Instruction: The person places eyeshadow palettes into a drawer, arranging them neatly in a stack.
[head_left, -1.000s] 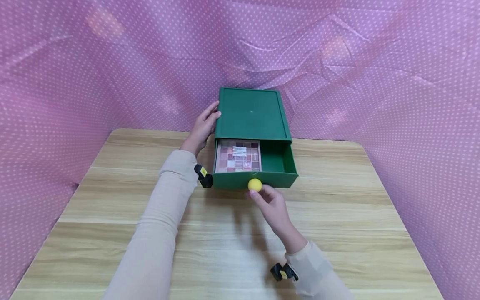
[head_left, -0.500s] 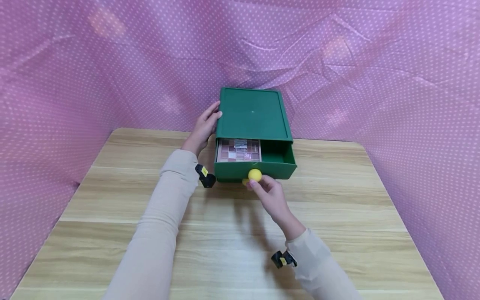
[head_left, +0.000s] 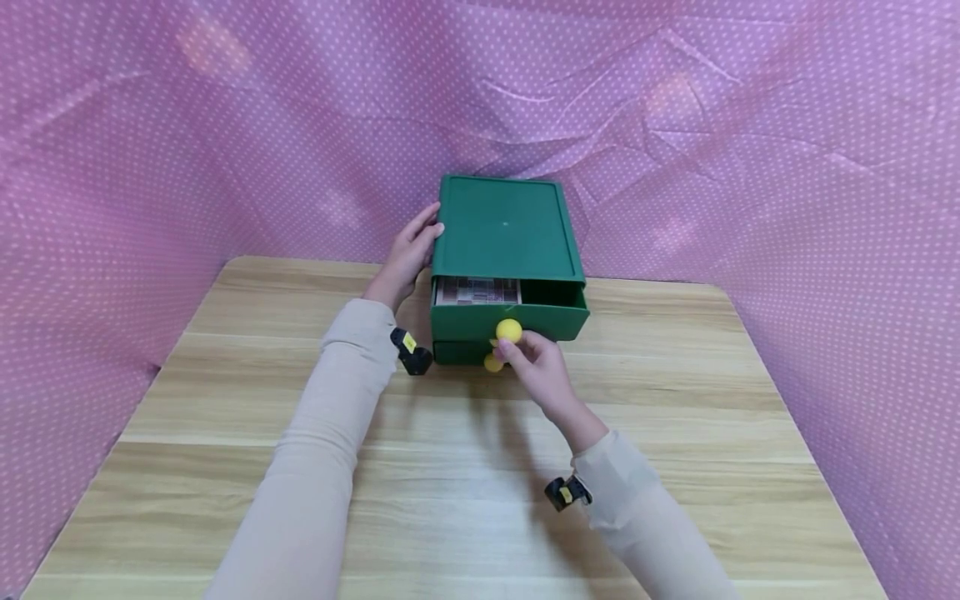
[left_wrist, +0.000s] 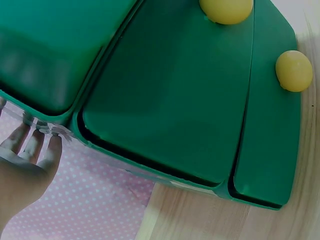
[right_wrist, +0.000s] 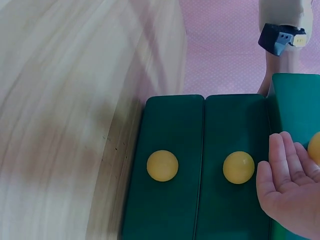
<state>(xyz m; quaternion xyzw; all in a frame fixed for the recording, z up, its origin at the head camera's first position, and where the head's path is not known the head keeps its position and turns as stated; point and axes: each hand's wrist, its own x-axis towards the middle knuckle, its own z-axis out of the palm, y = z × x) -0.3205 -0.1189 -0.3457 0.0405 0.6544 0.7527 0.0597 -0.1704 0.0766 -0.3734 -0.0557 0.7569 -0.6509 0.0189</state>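
Observation:
A green plastic drawer cabinet (head_left: 504, 229) stands at the back of the table. Its top drawer (head_left: 465, 320) is pulled partly out, and a boxed makeup palette (head_left: 480, 290) shows at the drawer's left side. My right hand (head_left: 546, 377) pinches the round yellow knob (head_left: 509, 331) on that drawer's front. Against the cabinet's left wall rests my left hand (head_left: 405, 258); in the left wrist view its fingers (left_wrist: 34, 145) touch that side with the tips spread.
Two lower drawers carry yellow knobs too, a middle knob (right_wrist: 238, 167) and a bottom knob (right_wrist: 162, 165); both drawers look closed. The wooden table (head_left: 442, 500) extends in front, and pink dotted cloth (head_left: 300, 125) hangs behind and at the sides.
The top drawer has slid back into the cabinet, the right hand moving forward with its knob. Less of the palette shows, and a lower knob has come into sight. The left hand stays put.

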